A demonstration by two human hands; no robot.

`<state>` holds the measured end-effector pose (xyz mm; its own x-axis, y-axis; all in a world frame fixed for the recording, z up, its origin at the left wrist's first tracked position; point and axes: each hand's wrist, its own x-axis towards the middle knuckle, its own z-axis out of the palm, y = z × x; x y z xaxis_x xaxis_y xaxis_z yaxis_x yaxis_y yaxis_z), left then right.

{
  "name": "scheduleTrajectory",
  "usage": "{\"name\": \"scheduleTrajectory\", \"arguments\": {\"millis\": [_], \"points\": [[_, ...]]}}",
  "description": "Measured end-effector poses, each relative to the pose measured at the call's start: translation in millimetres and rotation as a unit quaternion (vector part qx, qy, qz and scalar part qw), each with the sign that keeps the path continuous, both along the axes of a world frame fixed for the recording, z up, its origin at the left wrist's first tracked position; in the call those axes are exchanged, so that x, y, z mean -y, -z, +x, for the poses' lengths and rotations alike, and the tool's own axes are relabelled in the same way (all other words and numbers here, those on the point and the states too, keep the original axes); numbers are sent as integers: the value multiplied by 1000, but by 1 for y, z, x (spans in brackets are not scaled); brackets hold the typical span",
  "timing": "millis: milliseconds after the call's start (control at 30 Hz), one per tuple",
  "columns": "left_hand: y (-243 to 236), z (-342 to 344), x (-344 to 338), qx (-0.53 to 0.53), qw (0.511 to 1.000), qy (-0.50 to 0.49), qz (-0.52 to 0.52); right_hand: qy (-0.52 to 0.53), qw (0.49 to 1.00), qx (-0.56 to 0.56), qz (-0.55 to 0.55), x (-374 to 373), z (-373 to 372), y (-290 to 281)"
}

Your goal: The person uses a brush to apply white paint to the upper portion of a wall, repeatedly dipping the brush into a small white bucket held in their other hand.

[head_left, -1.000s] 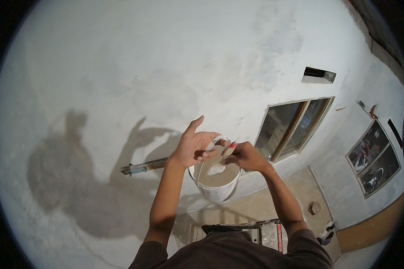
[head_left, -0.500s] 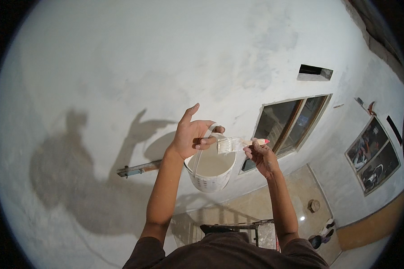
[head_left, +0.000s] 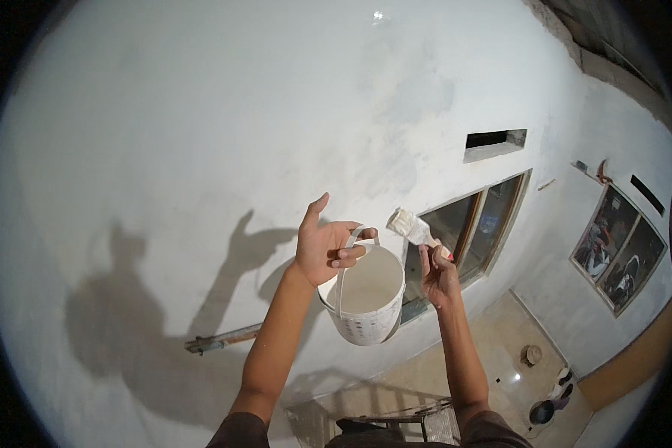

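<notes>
My left hand [head_left: 322,250] carries a white paint bucket [head_left: 362,325] by its handle, the fingers hooked round it and the thumb pointing up. Pale paint [head_left: 372,280] shows inside the bucket. In my right hand [head_left: 440,281] is a paintbrush [head_left: 417,228], its light handle tipped with red. The brush's bristles are coated in whitish paint and point up and left toward the wall, raised above and right of the bucket rim. Whether the bristles touch the wall I cannot tell. The wall [head_left: 224,112] is white with greyish patches.
A wooden-framed window [head_left: 476,224] lies beyond my right hand, with a small vent opening [head_left: 494,142] above it. A narrow bar [head_left: 220,341] sticks out by my left forearm. Below me are a ladder-like frame [head_left: 433,425] and the tiled floor [head_left: 500,351]. Another window [head_left: 620,250] is at far right.
The paintbrush has risen from over the bucket's rim, up and to the right, and its bristles now tilt up-left. My left hand still holds the bucket. The view has shifted.
</notes>
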<state>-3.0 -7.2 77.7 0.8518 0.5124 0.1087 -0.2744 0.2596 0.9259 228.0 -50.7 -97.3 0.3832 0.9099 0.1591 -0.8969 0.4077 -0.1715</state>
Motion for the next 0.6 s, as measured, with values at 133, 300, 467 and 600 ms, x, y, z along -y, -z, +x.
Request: {"name": "scheduleTrajectory", "arguments": {"millis": [133, 300, 467, 600], "points": [[-8, -11, 13, 3, 1000, 1, 2, 107, 990, 19, 86, -9, 10, -35], [-16, -8, 29, 11, 999, 15, 29, 356, 923, 91, 114, -43, 76, -94], [-19, -11, 33, -7, 999, 14, 37, 509, 824, 222, 114, -80, 124, -166], [-19, -11, 27, -21, 999, 38, 27, 555, 770, 290, 120, -98, 145, -195]]}}
